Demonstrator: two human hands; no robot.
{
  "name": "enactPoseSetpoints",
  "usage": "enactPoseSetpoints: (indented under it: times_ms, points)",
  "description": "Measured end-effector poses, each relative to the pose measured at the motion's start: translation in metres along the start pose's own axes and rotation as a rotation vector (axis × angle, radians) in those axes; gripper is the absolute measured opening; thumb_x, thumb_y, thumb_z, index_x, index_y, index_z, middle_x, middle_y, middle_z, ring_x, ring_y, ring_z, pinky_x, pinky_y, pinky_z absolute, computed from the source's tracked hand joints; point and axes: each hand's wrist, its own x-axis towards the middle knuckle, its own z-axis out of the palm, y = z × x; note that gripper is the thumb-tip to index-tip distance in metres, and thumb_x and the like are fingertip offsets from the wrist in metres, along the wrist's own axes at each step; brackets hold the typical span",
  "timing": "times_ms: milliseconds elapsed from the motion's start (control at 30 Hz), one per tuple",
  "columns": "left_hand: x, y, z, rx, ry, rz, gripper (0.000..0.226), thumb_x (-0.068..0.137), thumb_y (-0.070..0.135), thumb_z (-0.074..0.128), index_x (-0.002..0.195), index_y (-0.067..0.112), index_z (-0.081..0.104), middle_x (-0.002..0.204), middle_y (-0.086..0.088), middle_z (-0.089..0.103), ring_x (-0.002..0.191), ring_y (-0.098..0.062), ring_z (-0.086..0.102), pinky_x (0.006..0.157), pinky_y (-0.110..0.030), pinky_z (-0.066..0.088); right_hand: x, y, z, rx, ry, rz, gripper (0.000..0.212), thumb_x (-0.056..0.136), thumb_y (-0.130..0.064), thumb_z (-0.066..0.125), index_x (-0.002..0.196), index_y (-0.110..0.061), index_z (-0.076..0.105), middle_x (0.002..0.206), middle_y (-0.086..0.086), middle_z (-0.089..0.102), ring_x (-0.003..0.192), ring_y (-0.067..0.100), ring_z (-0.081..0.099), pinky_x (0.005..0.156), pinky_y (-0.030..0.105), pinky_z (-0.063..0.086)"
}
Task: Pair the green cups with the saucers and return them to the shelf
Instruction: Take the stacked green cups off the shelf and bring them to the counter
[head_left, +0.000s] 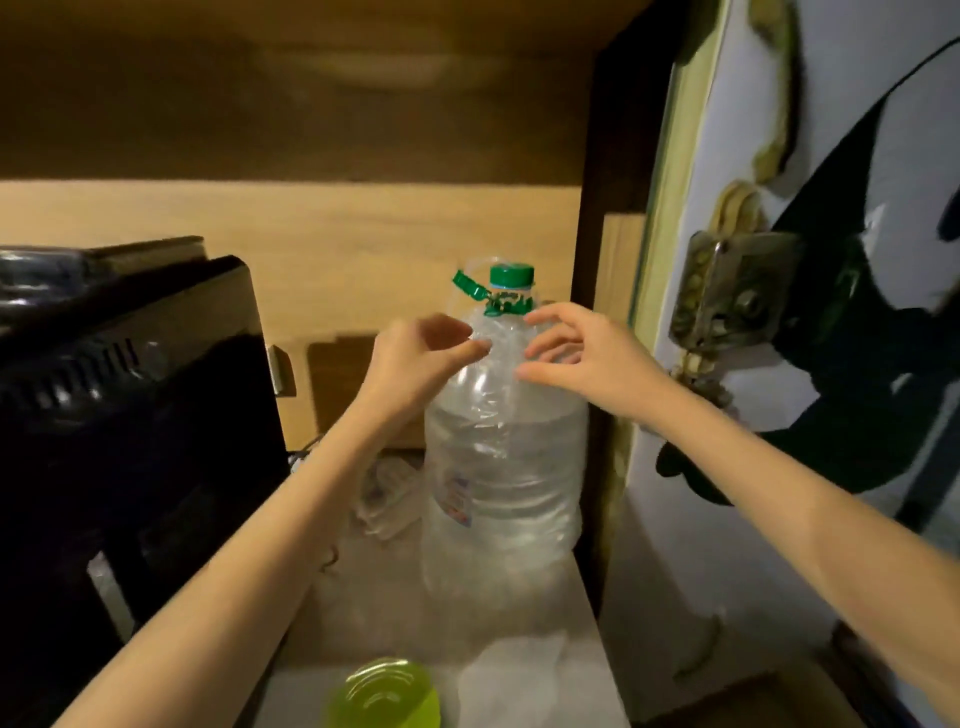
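A green translucent cup (383, 693) stands at the bottom edge of the view on the pale shelf surface (519, 675). No saucer shows. A large clear water bottle (501, 457) with a green cap stands further back on the shelf. My left hand (421, 358) and my right hand (576, 353) are both raised at the bottle's shoulder, one on each side. Their fingers are spread and curled near the plastic. I cannot tell whether the fingertips touch the bottle. Neither hand holds anything.
A black appliance (130, 415) fills the left side of the shelf. Wooden back and top panels (311, 156) close the compartment. A white door with a metal lock (727, 296) stands to the right. Crumpled clear plastic (387, 493) lies behind the bottle.
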Motion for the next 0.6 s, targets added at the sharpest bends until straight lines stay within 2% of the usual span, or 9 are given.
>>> enactPoseSetpoints:
  times_ms: [133, 233, 333, 467, 600]
  points:
    - [0.048, 0.053, -0.021, -0.094, 0.010, 0.096, 0.041, 0.078, 0.029, 0.067, 0.111, 0.008, 0.060, 0.102, -0.007, 0.066, 0.087, -0.012, 0.061, 0.065, -0.014, 0.048, 0.026, -0.036, -0.051, -0.034, 0.138, -0.112, 0.055, 0.072, -0.027, 0.075, 0.121, -0.017, 0.052, 0.097, 0.000, 0.068, 0.086, 0.011, 0.065, 0.073, 0.016, 0.049]
    - [0.076, 0.087, -0.036, -0.070, 0.071, 0.211, 0.047, 0.075, 0.036, 0.068, 0.113, 0.010, 0.058, 0.102, -0.004, 0.065, 0.090, -0.013, 0.061, 0.070, -0.022, 0.050, 0.046, -0.055, -0.081, -0.066, 0.210, -0.190, 0.054, 0.073, -0.028, 0.074, 0.121, -0.017, 0.051, 0.104, 0.003, 0.068, 0.091, 0.016, 0.064, 0.075, 0.019, 0.049]
    - [0.100, 0.118, -0.050, -0.009, 0.134, 0.327, 0.052, 0.074, 0.042, 0.067, 0.115, 0.012, 0.057, 0.099, 0.001, 0.063, 0.085, -0.009, 0.060, 0.068, -0.019, 0.048, 0.068, -0.074, -0.105, -0.112, 0.247, -0.250, 0.056, 0.073, -0.031, 0.073, 0.123, -0.016, 0.050, 0.111, 0.004, 0.067, 0.095, 0.015, 0.063, 0.075, 0.018, 0.047]
    - [0.134, 0.151, -0.068, 0.035, 0.193, 0.407, 0.057, 0.073, 0.046, 0.067, 0.117, 0.012, 0.055, 0.103, 0.000, 0.063, 0.091, -0.013, 0.061, 0.066, -0.015, 0.046, 0.095, -0.096, -0.138, -0.144, 0.321, -0.298, 0.058, 0.074, -0.032, 0.072, 0.125, -0.016, 0.049, 0.114, 0.002, 0.063, 0.099, 0.014, 0.062, 0.078, 0.018, 0.048]
    - [0.173, 0.174, -0.086, 0.066, 0.258, 0.460, 0.060, 0.074, 0.044, 0.066, 0.120, 0.009, 0.052, 0.115, -0.009, 0.063, 0.096, -0.018, 0.061, 0.078, -0.027, 0.050, 0.123, -0.113, -0.170, -0.143, 0.431, -0.341, 0.054, 0.075, -0.033, 0.071, 0.122, -0.017, 0.050, 0.114, 0.002, 0.060, 0.099, 0.014, 0.060, 0.083, 0.022, 0.049]
